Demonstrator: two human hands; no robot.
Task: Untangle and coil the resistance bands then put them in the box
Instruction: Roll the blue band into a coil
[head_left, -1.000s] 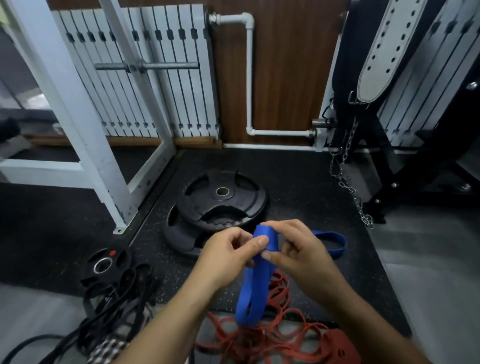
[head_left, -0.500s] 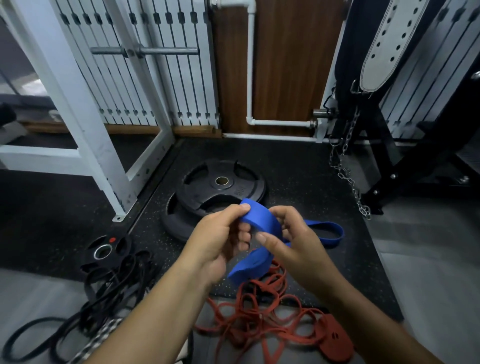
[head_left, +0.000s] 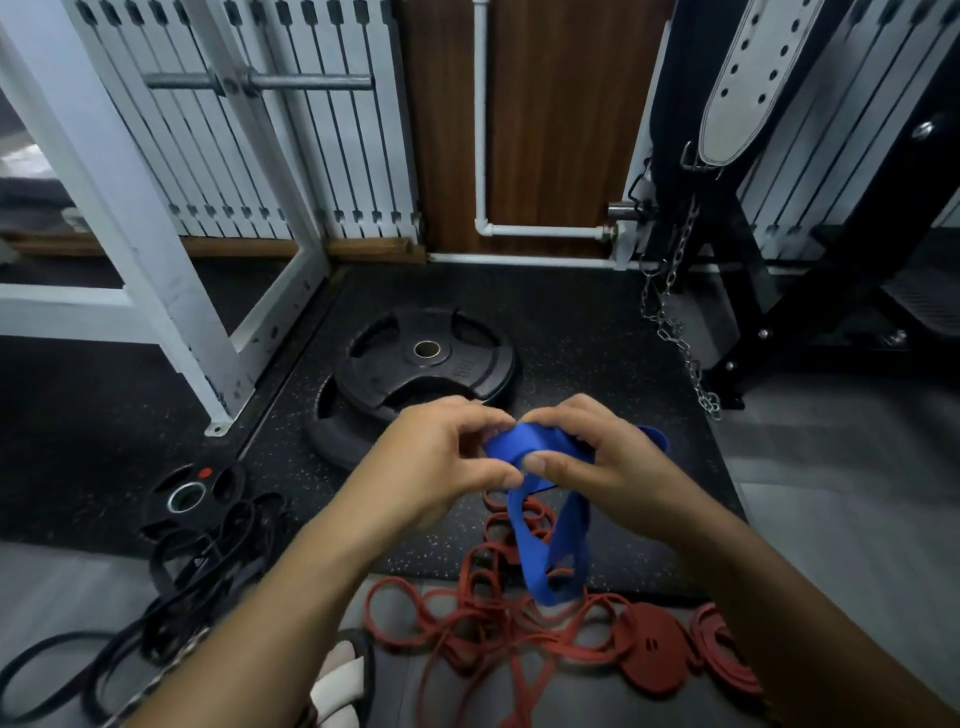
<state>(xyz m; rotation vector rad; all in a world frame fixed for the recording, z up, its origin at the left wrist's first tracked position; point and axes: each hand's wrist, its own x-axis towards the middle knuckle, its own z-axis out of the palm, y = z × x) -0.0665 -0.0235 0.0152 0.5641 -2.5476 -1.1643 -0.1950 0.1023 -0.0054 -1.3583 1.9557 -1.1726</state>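
Head cam: left hand (head_left: 441, 462) and right hand (head_left: 597, 462) are both pinching the wide flat blue rubber resistance band (head_left: 506, 447) mid-air over the floor, with its loop dangling below. It's looking soft, floppy and grippy, so I'd be grabbing the rolled top. Counting one blue, one tangled red rubber band pile (head_left: 524, 631) near, and one black band heap (head_left: 208, 566) left.

two black weight plates (head_left: 447, 374) lie stacked on the speckled mat (head_left: 597, 322); a chain (head_left: 675, 332) hangs at right.
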